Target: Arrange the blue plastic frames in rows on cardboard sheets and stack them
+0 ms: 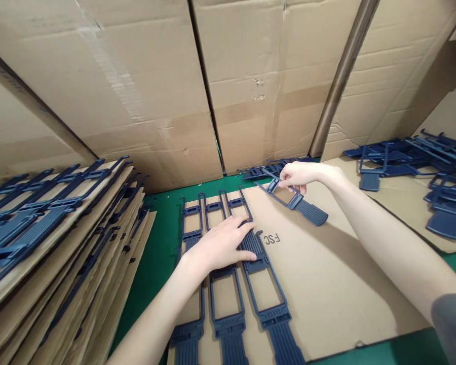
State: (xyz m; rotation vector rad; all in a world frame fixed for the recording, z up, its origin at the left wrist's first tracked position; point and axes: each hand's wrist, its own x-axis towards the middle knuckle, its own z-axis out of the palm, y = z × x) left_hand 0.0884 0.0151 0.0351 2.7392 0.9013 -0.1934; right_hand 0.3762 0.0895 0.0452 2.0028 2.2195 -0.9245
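Observation:
My right hand (294,177) pinches the frame end of a dark blue plastic frame piece (309,210), whose ribbed paddle points down to the right. The piece is tilted above a cardboard sheet (319,284) printed "FSC". Fingers spread, my left hand (224,241) lies over matching blue frame pieces (266,289) set out in rows on the sheet's left side. Its fingertips and thumb rest at the ribbed part of the rightmost row, and the palm hides parts of the others.
At left stands a stack of cardboard sheets (110,294) with blue frame pieces between and on top. A loose heap of pieces (410,157) lies on cardboard at right. More pieces (254,170) sit behind my right hand. Tall cardboard boxes (144,91) wall the back of the green surface (163,195).

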